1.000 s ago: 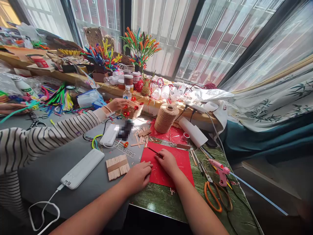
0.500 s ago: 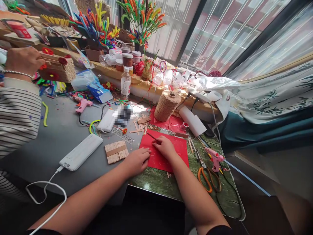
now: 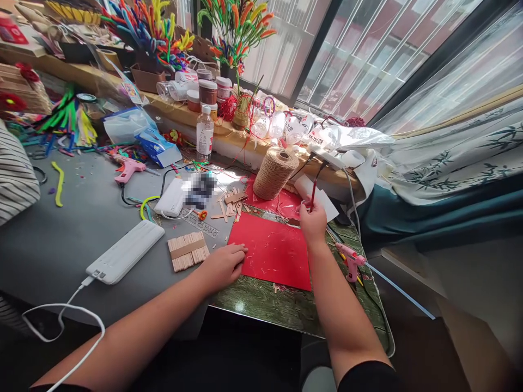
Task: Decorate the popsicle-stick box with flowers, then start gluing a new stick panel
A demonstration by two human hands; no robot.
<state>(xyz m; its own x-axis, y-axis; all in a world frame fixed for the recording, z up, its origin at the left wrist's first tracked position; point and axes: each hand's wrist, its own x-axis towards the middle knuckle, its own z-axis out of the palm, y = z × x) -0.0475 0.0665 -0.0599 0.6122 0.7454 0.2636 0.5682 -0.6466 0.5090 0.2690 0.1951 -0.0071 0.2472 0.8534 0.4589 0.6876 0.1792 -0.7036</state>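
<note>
A red sheet (image 3: 272, 247) lies on the table in front of me. My left hand (image 3: 224, 267) rests at its left edge, fingers stretched out and holding nothing. At the sheet's upper right corner, my right hand (image 3: 314, 222) is closed round a slim dark-red stick (image 3: 314, 190), which looks like a paintbrush, pointing upward. Its lower end is hidden by the hand. Left of my left hand lies a banded bundle of wooden sticks (image 3: 188, 251). Behind the sheet, a spool of twine (image 3: 275, 174) stands on a second red sheet (image 3: 286, 204).
A pink glue gun (image 3: 351, 258) lies at the right; another glue gun (image 3: 128, 170) lies at the left. A white power bank (image 3: 126, 253) trails a cable. Loose wooden pieces (image 3: 231, 204) and a bottle (image 3: 205, 133) stand behind. A co-worker's striped sleeve (image 3: 16, 174) shows at left.
My right hand has moved from over the red sheet to its far right corner, and the stick now points up. My left hand stays at the edge. The view has shifted slightly right.
</note>
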